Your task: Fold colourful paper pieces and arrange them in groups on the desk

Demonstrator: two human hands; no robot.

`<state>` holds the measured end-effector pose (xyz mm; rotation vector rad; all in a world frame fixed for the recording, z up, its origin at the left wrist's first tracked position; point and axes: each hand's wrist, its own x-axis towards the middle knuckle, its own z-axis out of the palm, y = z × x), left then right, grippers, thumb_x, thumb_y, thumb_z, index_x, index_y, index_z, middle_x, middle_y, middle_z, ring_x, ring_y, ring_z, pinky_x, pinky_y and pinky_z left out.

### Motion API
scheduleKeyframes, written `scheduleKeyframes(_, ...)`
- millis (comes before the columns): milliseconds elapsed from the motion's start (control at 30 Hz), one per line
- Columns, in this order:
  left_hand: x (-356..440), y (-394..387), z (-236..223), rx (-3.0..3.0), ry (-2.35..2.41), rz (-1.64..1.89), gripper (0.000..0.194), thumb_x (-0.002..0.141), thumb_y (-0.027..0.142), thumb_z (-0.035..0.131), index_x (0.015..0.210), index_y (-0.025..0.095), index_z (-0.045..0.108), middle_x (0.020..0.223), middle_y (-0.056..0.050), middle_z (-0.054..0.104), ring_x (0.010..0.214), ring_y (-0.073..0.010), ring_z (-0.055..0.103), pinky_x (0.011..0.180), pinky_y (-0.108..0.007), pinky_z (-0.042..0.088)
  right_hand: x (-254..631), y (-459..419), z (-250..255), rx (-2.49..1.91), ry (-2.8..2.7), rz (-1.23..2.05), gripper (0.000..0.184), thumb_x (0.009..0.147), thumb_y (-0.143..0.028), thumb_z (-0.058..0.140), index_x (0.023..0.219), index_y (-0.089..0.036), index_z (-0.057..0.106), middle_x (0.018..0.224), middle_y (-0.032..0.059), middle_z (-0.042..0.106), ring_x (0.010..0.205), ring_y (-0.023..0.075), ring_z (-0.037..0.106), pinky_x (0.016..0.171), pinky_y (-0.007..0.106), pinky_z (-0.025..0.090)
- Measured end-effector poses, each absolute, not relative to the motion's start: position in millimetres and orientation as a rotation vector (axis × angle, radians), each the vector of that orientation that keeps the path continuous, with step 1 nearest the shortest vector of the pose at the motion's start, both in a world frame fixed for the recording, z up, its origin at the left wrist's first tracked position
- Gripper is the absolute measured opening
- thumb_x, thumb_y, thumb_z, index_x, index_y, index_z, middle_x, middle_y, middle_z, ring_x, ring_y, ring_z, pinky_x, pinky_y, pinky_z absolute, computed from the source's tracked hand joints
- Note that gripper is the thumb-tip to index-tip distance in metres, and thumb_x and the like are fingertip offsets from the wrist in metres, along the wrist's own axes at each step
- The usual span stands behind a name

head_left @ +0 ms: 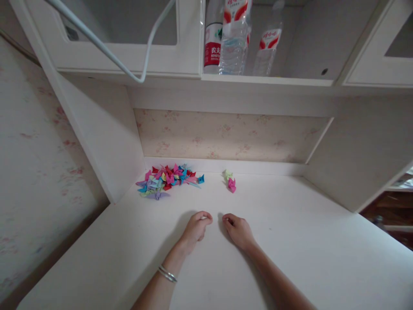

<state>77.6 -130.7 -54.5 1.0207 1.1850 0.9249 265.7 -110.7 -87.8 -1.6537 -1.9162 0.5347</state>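
Observation:
Both of my hands rest on the white desk (290,241), close together at its middle. My left hand (196,228), with a silver bangle on the wrist, has its fingers curled under; nothing shows in them. My right hand (238,230) lies knuckles up with the fingers also curled in, and nothing shows in it either. A pile of several small folded paper pieces (167,180) in red, pink, blue and purple lies at the back left of the desk. A small joined piece in pink and pale green (230,181) lies alone at the back, beyond my right hand.
Above the desk is a white shelf unit (264,81) with three plastic water bottles (235,36) standing in an open bay. A white cabinet side (106,137) walls the desk on the left, another panel (361,150) on the right. Floral wallpaper (226,135) backs the recess.

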Motion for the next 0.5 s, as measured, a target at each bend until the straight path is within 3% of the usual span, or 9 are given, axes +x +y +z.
scheduleKeyframes(500,76.6,-130.5,-52.8,0.963,1.131,0.939,0.02,0.068,0.031,0.06,0.084,0.021,0.052,0.043,0.014,0.023,0.037,-0.004,0.013,0.04,-0.023,0.004,265.5,-115.4,-77.9,-1.633,-1.934,0.576,0.027,0.089,-0.034,0.045,0.091,-0.027,0.071,0.076,0.0007,0.072,0.071,0.0153,0.064,0.063,0.022,0.037)
